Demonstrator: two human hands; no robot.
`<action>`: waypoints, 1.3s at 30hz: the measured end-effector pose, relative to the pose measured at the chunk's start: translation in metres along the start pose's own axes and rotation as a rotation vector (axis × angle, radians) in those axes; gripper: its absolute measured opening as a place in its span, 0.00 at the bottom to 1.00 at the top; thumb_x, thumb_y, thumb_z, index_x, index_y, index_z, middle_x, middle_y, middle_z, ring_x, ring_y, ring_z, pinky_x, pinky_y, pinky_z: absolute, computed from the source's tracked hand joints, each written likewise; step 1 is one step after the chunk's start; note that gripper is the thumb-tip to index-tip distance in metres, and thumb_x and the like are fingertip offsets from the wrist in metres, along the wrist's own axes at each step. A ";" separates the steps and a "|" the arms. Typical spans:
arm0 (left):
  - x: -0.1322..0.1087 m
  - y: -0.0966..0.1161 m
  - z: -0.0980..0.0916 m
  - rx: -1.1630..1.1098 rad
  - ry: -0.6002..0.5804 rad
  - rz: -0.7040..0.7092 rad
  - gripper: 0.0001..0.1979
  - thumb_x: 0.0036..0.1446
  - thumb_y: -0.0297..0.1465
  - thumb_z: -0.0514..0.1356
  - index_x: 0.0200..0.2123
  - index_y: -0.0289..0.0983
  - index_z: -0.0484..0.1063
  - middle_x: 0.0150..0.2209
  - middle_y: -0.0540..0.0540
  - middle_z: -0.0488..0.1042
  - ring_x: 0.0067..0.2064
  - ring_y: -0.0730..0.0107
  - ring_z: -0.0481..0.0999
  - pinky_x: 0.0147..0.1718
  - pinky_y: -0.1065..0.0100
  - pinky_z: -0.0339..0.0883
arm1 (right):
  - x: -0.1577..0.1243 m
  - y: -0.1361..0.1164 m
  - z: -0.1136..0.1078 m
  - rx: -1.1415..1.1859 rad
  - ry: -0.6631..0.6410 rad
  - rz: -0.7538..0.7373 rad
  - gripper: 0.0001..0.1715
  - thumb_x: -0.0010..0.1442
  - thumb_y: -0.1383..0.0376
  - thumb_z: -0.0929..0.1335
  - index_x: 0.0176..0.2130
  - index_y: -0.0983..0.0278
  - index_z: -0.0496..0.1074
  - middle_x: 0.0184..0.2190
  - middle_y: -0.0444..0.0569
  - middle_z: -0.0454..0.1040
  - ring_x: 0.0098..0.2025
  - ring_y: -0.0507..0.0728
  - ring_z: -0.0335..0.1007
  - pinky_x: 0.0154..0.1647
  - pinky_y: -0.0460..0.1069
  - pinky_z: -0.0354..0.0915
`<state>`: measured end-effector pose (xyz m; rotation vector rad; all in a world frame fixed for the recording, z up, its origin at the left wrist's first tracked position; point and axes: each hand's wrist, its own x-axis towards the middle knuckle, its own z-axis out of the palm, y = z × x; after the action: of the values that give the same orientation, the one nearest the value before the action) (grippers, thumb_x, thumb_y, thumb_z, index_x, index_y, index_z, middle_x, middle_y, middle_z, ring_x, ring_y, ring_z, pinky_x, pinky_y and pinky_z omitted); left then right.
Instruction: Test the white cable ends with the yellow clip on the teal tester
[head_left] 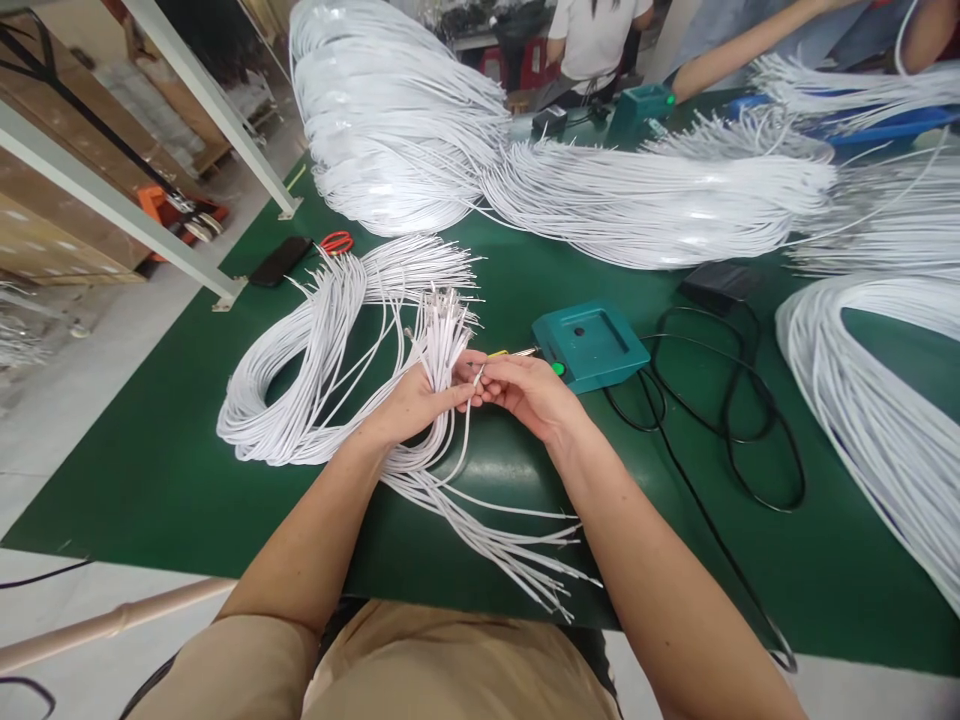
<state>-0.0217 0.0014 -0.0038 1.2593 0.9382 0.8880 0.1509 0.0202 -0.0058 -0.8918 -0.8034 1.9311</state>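
Note:
My left hand [421, 400] is closed around a bundle of white cables [444, 335], whose ends stick up above the thumb. Between its thumb and fingers it also steadies one cable that curves down from the pinch. My right hand [525, 390] pinches the tip of that single white cable [469, 425] and touches the left fingertips. The very end of the cable is mostly covered by fingers. Just beyond the right hand lies a teal device [591, 345] with a green button and a metal tip pointing toward the hands. More of the cable bundle [262, 410] loops on the table to the left.
Large white cable coils [390, 110] and a long bundle [660, 205] lie across the back of the green table [172, 490]. A black cord [727, 400] loops at right. Red-handled scissors [336, 242] and a black phone-like object [279, 262] sit back left. Other people work beyond.

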 end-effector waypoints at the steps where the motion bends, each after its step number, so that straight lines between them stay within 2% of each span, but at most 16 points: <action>1: -0.001 0.001 0.000 0.009 -0.008 0.005 0.20 0.53 0.33 0.65 0.50 0.39 0.71 0.36 0.47 0.75 0.36 0.70 0.75 0.33 0.71 0.68 | 0.000 0.000 0.000 -0.002 -0.004 0.004 0.07 0.42 0.66 0.75 0.22 0.67 0.76 0.19 0.44 0.72 0.23 0.49 0.66 0.29 0.46 0.68; 8: -0.001 0.004 -0.002 0.069 -0.010 0.012 0.20 0.55 0.33 0.64 0.51 0.40 0.71 0.37 0.46 0.75 0.36 0.71 0.75 0.33 0.71 0.68 | -0.002 -0.002 -0.002 -0.118 0.038 -0.009 0.13 0.41 0.64 0.77 0.30 0.68 0.78 0.23 0.47 0.76 0.24 0.48 0.67 0.31 0.46 0.67; 13: 0.000 0.001 -0.002 0.111 0.007 0.020 0.18 0.55 0.34 0.64 0.49 0.39 0.71 0.35 0.48 0.72 0.35 0.71 0.76 0.33 0.71 0.69 | -0.003 -0.002 0.003 -0.339 0.148 -0.070 0.04 0.46 0.66 0.71 0.23 0.65 0.73 0.21 0.43 0.71 0.23 0.48 0.64 0.26 0.45 0.64; 15: 0.000 0.000 -0.003 0.102 0.018 0.000 0.18 0.54 0.34 0.64 0.48 0.40 0.70 0.34 0.49 0.72 0.34 0.71 0.77 0.33 0.71 0.69 | -0.003 -0.002 0.005 -0.444 0.205 -0.074 0.05 0.47 0.66 0.68 0.21 0.64 0.70 0.19 0.41 0.67 0.22 0.48 0.62 0.25 0.46 0.64; 18: 0.000 0.000 -0.004 0.068 0.027 -0.027 0.19 0.53 0.34 0.65 0.48 0.39 0.70 0.33 0.50 0.71 0.34 0.70 0.78 0.33 0.71 0.69 | -0.003 -0.001 0.006 -0.551 0.220 -0.104 0.07 0.51 0.62 0.67 0.26 0.63 0.72 0.23 0.42 0.69 0.24 0.50 0.63 0.27 0.47 0.64; 20: 0.001 0.000 -0.004 0.044 0.024 -0.035 0.19 0.53 0.34 0.65 0.48 0.39 0.70 0.32 0.50 0.71 0.34 0.71 0.78 0.33 0.72 0.68 | -0.003 0.000 0.007 -0.639 0.163 -0.183 0.08 0.54 0.60 0.68 0.30 0.62 0.72 0.27 0.43 0.72 0.28 0.51 0.65 0.32 0.48 0.64; 22: 0.002 0.000 -0.004 -0.012 0.030 -0.066 0.20 0.52 0.33 0.66 0.48 0.38 0.69 0.32 0.50 0.72 0.33 0.73 0.77 0.32 0.73 0.67 | -0.003 0.004 0.006 -0.801 0.137 -0.305 0.07 0.56 0.62 0.67 0.29 0.62 0.71 0.28 0.43 0.73 0.30 0.52 0.66 0.35 0.48 0.62; 27: 0.006 -0.003 -0.005 -0.212 0.084 -0.164 0.23 0.47 0.30 0.69 0.47 0.35 0.69 0.31 0.52 0.72 0.28 0.80 0.73 0.35 0.73 0.69 | 0.000 0.013 -0.001 -1.428 0.171 -0.692 0.15 0.65 0.68 0.59 0.29 0.64 0.68 0.30 0.49 0.71 0.33 0.54 0.64 0.36 0.49 0.58; 29: 0.008 -0.006 -0.006 -0.223 0.085 -0.163 0.22 0.46 0.28 0.69 0.46 0.35 0.70 0.31 0.54 0.71 0.26 0.84 0.71 0.39 0.71 0.70 | 0.000 0.014 -0.005 -1.683 0.135 -0.798 0.17 0.66 0.68 0.57 0.31 0.65 0.69 0.31 0.52 0.71 0.35 0.56 0.63 0.37 0.50 0.56; 31: 0.009 -0.009 -0.008 -0.199 0.114 -0.158 0.22 0.46 0.27 0.69 0.46 0.34 0.69 0.31 0.54 0.71 0.27 0.83 0.72 0.40 0.70 0.70 | 0.001 0.011 -0.009 -1.846 0.139 -0.854 0.16 0.67 0.68 0.58 0.35 0.65 0.71 0.34 0.53 0.72 0.38 0.58 0.63 0.40 0.52 0.55; 33: 0.011 -0.012 -0.008 -0.159 0.156 -0.156 0.23 0.46 0.27 0.68 0.47 0.35 0.69 0.31 0.53 0.71 0.31 0.78 0.76 0.39 0.70 0.70 | 0.003 0.006 -0.012 -1.911 0.210 -0.865 0.14 0.66 0.67 0.59 0.41 0.66 0.72 0.40 0.55 0.73 0.43 0.61 0.63 0.46 0.53 0.54; 35: 0.013 -0.014 -0.007 -0.123 0.188 -0.147 0.23 0.46 0.28 0.68 0.47 0.35 0.68 0.30 0.53 0.71 0.31 0.75 0.77 0.37 0.70 0.69 | 0.006 0.000 -0.015 -1.964 0.257 -0.809 0.14 0.65 0.70 0.59 0.44 0.68 0.72 0.41 0.56 0.74 0.46 0.62 0.63 0.53 0.55 0.51; 37: 0.014 -0.016 -0.006 -0.094 0.216 -0.136 0.23 0.46 0.28 0.68 0.47 0.34 0.68 0.30 0.52 0.72 0.31 0.74 0.77 0.35 0.70 0.69 | 0.010 -0.006 -0.016 -2.032 0.218 -0.718 0.14 0.63 0.72 0.59 0.40 0.69 0.73 0.37 0.56 0.76 0.43 0.62 0.65 0.56 0.56 0.47; 39: 0.016 -0.018 -0.004 -0.073 0.253 -0.133 0.23 0.46 0.29 0.68 0.46 0.34 0.68 0.29 0.52 0.72 0.31 0.73 0.78 0.34 0.71 0.68 | 0.012 -0.013 -0.017 -2.068 0.145 -0.643 0.13 0.61 0.73 0.60 0.37 0.68 0.73 0.34 0.55 0.76 0.40 0.61 0.65 0.55 0.55 0.47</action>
<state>-0.0190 0.0158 -0.0234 1.0253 1.1649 0.9816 0.1654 0.0399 -0.0082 -1.4101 -2.5385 -0.1220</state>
